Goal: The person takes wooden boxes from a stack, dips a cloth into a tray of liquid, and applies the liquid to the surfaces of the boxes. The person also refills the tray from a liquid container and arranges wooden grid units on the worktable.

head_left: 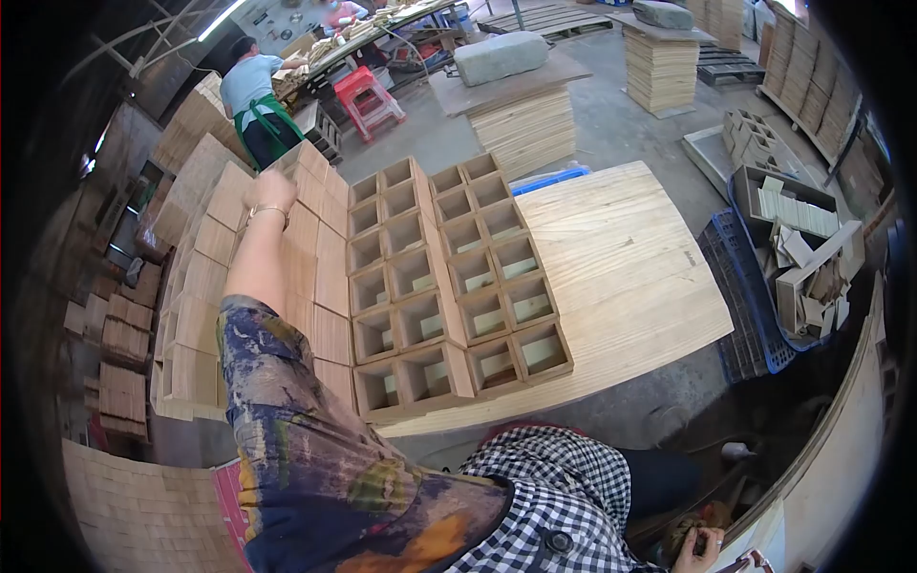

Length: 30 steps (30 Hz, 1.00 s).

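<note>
My left hand (271, 194), with a band on its wrist, reaches to the far end of the stacked wooden boxes (330, 258). Its fingers are curled down over one light wooden box there; the fingertips are hidden. Right of that stack stand rows of open-topped wooden boxes (406, 307), each divided into square compartments, some with pale pieces at the bottom. Low at the right edge, my right hand (700, 548) is bent, a ring on one finger. It is closed near a brownish object that I cannot make out.
A bare wooden board (621, 258) lies under the boxes. Right of it, a blue crate (764, 334) holds wood offcuts. Stone-weighted panel stacks (525, 134), a red stool (369, 102) and a person in a green apron (253, 100) are farther back.
</note>
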### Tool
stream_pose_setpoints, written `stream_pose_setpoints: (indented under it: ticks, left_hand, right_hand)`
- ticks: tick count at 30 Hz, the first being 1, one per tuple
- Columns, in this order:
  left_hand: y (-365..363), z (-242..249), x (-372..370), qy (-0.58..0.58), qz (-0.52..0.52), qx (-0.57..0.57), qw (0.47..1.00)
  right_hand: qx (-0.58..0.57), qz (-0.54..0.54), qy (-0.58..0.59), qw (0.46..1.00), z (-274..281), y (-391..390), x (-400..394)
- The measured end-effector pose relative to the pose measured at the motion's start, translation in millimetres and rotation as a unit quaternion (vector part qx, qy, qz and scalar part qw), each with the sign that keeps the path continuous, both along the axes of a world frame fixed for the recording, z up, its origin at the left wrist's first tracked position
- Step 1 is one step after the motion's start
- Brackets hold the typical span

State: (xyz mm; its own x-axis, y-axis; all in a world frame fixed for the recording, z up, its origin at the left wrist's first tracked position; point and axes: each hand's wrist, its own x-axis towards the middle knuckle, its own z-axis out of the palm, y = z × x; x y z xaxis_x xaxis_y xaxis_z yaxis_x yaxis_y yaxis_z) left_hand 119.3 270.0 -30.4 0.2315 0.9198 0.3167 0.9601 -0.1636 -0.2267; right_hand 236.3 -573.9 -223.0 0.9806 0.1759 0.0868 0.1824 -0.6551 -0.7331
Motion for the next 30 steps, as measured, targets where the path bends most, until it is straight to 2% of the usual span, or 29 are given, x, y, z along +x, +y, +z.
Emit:
stream_pose_setpoints:
  ticks: [2,4,6,10,11,12,15,20,21,22,24,25,26,29,30]
  left_hand:
    - [-33.9,8.4,24.2,0.044,-0.041,0.085,0.995]
    - [-51.4,7.3,39.6,0.138,-0.130,0.073,0.979]
    - [-62.7,-1.1,50.6,0.219,-0.194,0.011,0.956]
    - [-40.9,-56.6,50.6,0.369,-0.056,-0.009,0.928]
    - [-38.4,-67.3,45.2,0.373,-0.040,-0.018,0.927]
    - [-39.2,-75.5,43.3,0.363,-0.037,-0.023,0.931]
    - [-46.0,-90.7,33.4,0.330,-0.035,-0.049,0.942]
    - [-41.5,-102.8,43.6,0.270,-0.046,-0.087,0.958]
    - [-41.5,-104.3,44.6,0.259,-0.050,-0.092,0.960]
    - [-41.9,-105.1,44.9,0.250,-0.053,-0.096,0.962]
    - [-44.8,-107.7,46.1,0.236,-0.062,-0.107,0.964]
    - [-46.0,-107.4,46.4,0.229,-0.065,-0.111,0.965]
    - [-46.6,-107.2,46.2,0.222,-0.072,-0.115,0.966]
    - [-42.1,-110.5,55.1,0.188,-0.111,-0.130,0.967]
    - [-39.0,-116.5,67.5,0.179,-0.136,-0.141,0.964]
  right_hand:
    - [-0.012,0.003,-0.004,1.000,1.1,-0.4,1.6]
    - [-0.013,-0.006,0.019,1.000,-0.3,-3.1,-0.3]
    - [-0.014,0.009,0.007,1.000,1.8,-1.2,1.1]
    - [-0.076,0.071,-0.110,0.988,-22.5,-22.0,2.3]
    - [-0.089,0.088,-0.145,0.981,-25.8,-24.3,10.4]
    - [-0.012,0.042,-0.086,0.995,-16.1,-12.3,2.2]
    - [-0.029,0.070,-0.074,0.994,-25.4,-24.0,5.8]
    - [-0.018,0.025,-0.048,0.998,-11.0,-15.5,-2.5]
    - [-0.067,0.150,-0.245,0.956,-27.8,-31.2,15.2]
    - [-0.114,0.268,-0.425,0.857,-62.7,-62.8,47.7]
    - [-0.119,0.286,-0.447,0.839,-55.5,-57.5,42.5]
    - [-0.074,0.187,-0.299,0.933,-47.5,-47.0,17.7]
    - [-0.022,0.079,-0.138,0.987,-28.3,-23.4,3.9]
    - [0.029,0.037,-0.077,0.996,-13.3,0.0,-3.3]
    - [-0.006,0.045,-0.128,0.991,-13.9,6.8,2.3]
